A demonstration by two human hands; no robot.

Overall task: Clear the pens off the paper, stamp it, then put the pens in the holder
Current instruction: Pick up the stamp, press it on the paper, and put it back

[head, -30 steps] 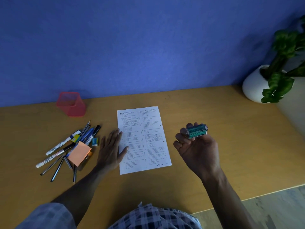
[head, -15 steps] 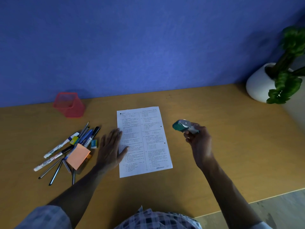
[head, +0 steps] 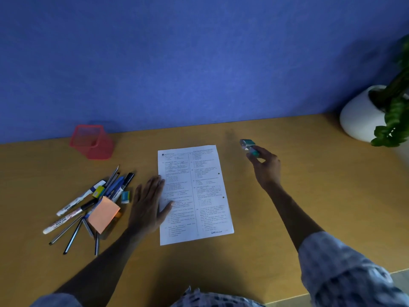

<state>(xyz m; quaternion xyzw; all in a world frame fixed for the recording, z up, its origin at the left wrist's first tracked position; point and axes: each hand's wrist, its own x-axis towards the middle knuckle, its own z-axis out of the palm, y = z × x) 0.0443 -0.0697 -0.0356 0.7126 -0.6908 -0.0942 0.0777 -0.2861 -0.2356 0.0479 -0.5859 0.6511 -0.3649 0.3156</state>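
1. The paper [head: 194,193] lies flat on the surface [head: 309,196] with no pens on it, and a stamped word shows near its lower right corner — so the clearing looks done and the stamping looks done or nearly so.

2. The right hand [head: 265,166] is out past the sheet's upper right corner, fingers curled around the green stamp [head: 249,146], which it holds just above the surface or touching it; I cannot tell which.

3. The left hand [head: 149,202] lies flat with straight fingers, thumb and fingertips on the paper's left edge, gripping nothing.

4. The pens [head: 88,204] sit in a loose heap left of the sheet, mixed with an orange pad of sticky notes [head: 103,214] and small erasers [head: 125,196]. The red mesh holder [head: 90,142] stands behind them near the wall.

5. By my reading the next move is to let go of the stamp, then gather the pens — sorting them from the pad and erasers — and stand them in the holder.
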